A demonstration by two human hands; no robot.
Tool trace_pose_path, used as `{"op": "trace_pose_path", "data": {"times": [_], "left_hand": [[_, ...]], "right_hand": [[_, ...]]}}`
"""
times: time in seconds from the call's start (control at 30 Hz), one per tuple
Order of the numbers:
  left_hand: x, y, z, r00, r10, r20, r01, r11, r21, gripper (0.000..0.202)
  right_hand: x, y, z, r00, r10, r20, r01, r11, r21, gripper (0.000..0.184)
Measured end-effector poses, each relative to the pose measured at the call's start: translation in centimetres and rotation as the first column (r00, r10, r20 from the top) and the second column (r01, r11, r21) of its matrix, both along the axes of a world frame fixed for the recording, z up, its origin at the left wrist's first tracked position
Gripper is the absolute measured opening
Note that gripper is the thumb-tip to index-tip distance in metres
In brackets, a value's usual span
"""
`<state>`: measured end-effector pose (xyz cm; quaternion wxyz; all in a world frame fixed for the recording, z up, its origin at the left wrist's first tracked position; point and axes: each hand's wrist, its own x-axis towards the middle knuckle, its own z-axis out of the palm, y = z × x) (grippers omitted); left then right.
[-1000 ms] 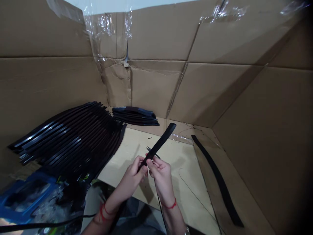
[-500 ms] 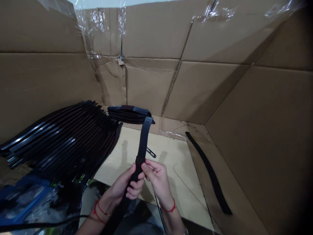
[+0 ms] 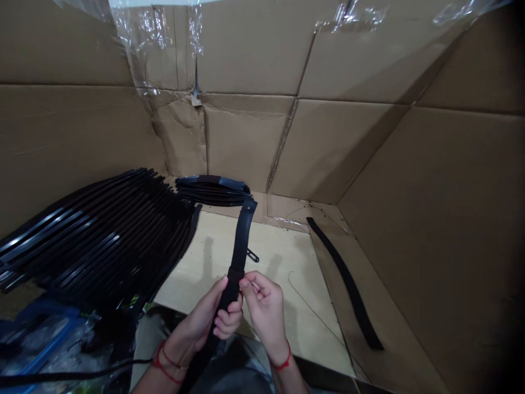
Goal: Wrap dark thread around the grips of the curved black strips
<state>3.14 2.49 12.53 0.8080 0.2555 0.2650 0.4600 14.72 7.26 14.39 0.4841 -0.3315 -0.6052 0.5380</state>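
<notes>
Cardboard walls (image 3: 254, 137) around a pale board (image 3: 287, 257): one strap (image 3: 243, 232) held upright.
Left hand (image 3: 205, 320) wraps the strap's lower end above the board; right hand (image 3: 264, 306) pinches its loop (image 3: 235, 272). That fingertip pinch looks light, so the loop may slip.

Left hand (image 3: 209, 320) grips black strap (image 3: 241, 235); right hand (image 3: 264, 309) pinches, seemingly, its loop; strap pile (image 3: 102, 235) alongside.
</notes>
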Motion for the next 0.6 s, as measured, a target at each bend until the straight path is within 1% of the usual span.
{"op": "trace_pose_path", "data": {"times": [0.07, 0.17, 0.2, 0.23, 0.27, 0.3, 0.33, 0.37, 0.4, 0.43, 0.47, 0.53, 0.6], "left_hand": [[-0.1, 0.0, -0.1, 1.0, 0.002, -0.012, -0.002, 1.0, -0.004, 0.062], [-0.1, 0.2, -0.3, 0.998, -0.004, -0.06, 0.004, 1.0, 0.0, 0.062], [0.0, 0.2, -0.4, 0.995, 0.014, -0.096, -0.014, 1.0, -0.002, 0.063], [0.2, 0.3, -0.4, 0.986, 0.061, -0.152, -0.061, 0.998, 0.004, 0.063], [0.4, 0.3, -0.4, 0.963, 0.141, -0.228, -0.137, 0.99, 0.033, 0.063], [0.6, 0.3, -0.3, 0.917, 0.246, -0.315, -0.229, 0.969, 0.09, 0.061], [0.8, 0.2, -0.3, 0.845, 0.364, -0.393, -0.324, 0.931, 0.166, 0.058], [1.0, 0.1, -0.2, 0.772, 0.453, -0.446, -0.389, 0.891, 0.232, 0.055], [1.1, 0.0, -0.1, 0.726, 0.498, -0.473, -0.422, 0.867, 0.265, 0.054], [1.1, -0.2, 0.1, 0.719, 0.503, -0.479, -0.434, 0.864, 0.257, 0.053], [1.0, -0.4, 0.1, 0.742, 0.483, -0.465, -0.432, 0.875, 0.219, 0.053], [0.6, -0.6, 0.2, 0.836, 0.389, -0.386, -0.376, 0.92, 0.114, 0.053], [0.2, -0.7, 0.1, 0.915, 0.28, -0.292, -0.277, 0.96, 0.053, 0.052]], "right_hand": [[-0.1, -0.2, -0.1, 0.999, -0.041, 0.009, 0.041, 0.999, 0.016, 0.05], [-0.3, -0.3, -0.3, 0.999, -0.044, -0.019, 0.043, 0.999, -0.033, 0.049], [-0.3, -0.3, -0.4, 0.999, -0.039, -0.029, 0.037, 0.998, -0.049, 0.049], [-0.4, -0.4, -0.4, 0.999, -0.033, -0.034, 0.031, 0.998, -0.061, 0.049], [-0.4, -0.4, -0.5, 0.999, -0.029, -0.037, 0.026, 0.997, -0.071, 0.049], [-0.5, -0.4, -0.6, 0.999, -0.02, -0.042, 0.016, 0.996, -0.087, 0.049], [-0.5, -0.4, -0.6, 0.999, -0.008, -0.048, 0.003, 0.994, -0.109, 0.049], [-0.6, -0.4, -0.7, 0.999, 0.002, -0.055, -0.009, 0.992, -0.13, 0.048], [-0.6, -0.4, -0.7, 0.998, 0.007, -0.062, -0.015, 0.99, -0.137, 0.047], [-0.5, -0.3, -0.7, 0.998, 0.01, -0.07, -0.019, 0.991, -0.131, 0.047], [-0.4, -0.2, -0.7, 0.997, 0.03, -0.076, -0.039, 0.992, -0.122, 0.047], [-0.1, 0.1, -0.7, 0.985, 0.138, -0.103, -0.151, 0.979, -0.134, 0.047], [0.2, 0.3, -0.6, 0.946, 0.283, -0.158, -0.313, 0.926, -0.21, 0.048]]}}
